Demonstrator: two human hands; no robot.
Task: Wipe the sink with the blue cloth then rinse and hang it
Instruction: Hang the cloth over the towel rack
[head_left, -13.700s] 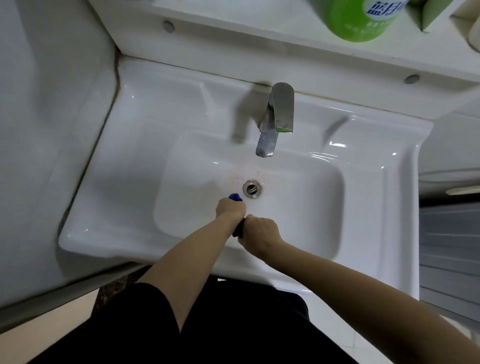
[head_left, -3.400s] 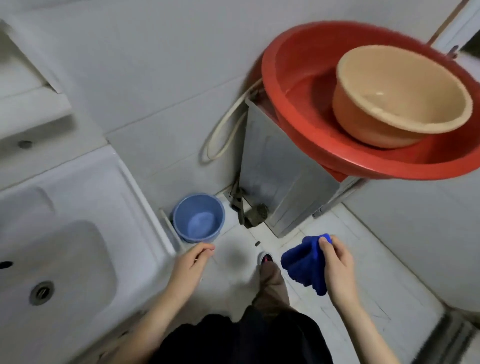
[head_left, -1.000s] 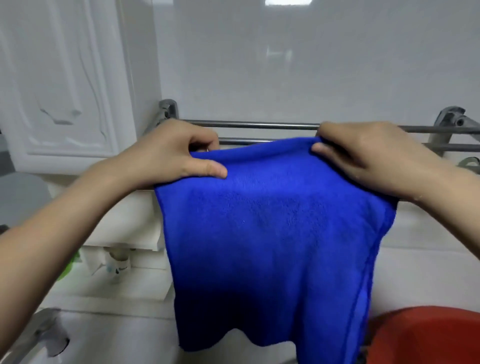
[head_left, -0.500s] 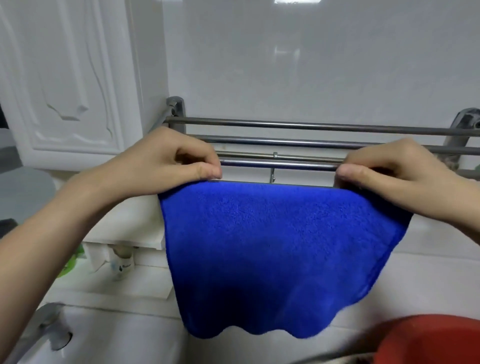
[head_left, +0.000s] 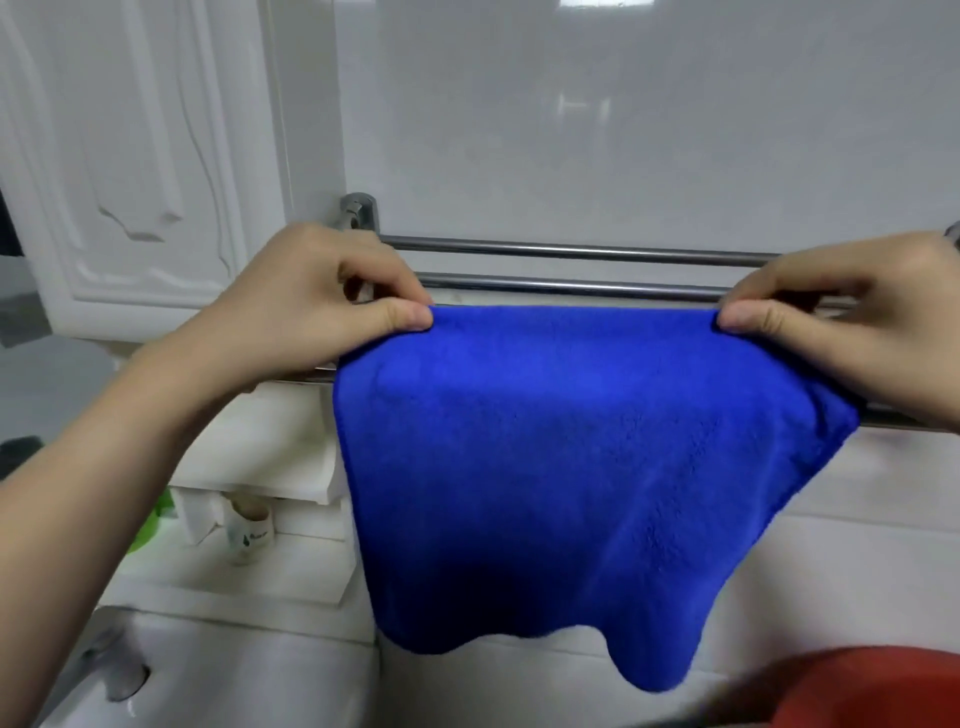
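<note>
My fingers (head_left: 395, 317) pinch the cloth (head_left: 571, 467) at both top corners over the rail (head_left: 571, 285). Hung unevenly, I think it could slide off.

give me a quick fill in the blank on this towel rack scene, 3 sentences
1. The cloth draped over the metal rack is coloured ____.
2. The left hand and right hand both pinch the cloth along its ____ edge.
3. The basin at the bottom right corner is coloured ____.

Missing words: blue; top; red
</note>
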